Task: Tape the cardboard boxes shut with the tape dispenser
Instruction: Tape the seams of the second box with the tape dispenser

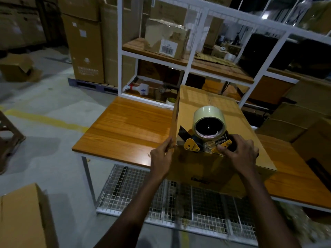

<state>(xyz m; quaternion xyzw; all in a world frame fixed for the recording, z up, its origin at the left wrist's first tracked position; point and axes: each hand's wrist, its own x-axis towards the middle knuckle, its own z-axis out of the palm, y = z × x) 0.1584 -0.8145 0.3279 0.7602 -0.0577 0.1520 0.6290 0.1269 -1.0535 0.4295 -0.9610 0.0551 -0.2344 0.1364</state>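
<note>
A closed brown cardboard box [211,104] lies on the wooden table [125,127], its near end sticking out past the table's front edge. A yellow and black tape dispenser [206,140] with a roll of clear tape [208,120] rests on the box's near top edge. My right hand [238,153] grips the dispenser's handle at that edge. My left hand [161,158] holds the box's near left corner, fingers along its side.
A white metal shelf frame [186,74] behind the table holds a torn box [166,40], a spray bottle [138,87] and a tape roll [170,101]. Stacked cartons stand at right [295,111] and back left [86,47]. Another box [21,217] sits at bottom left.
</note>
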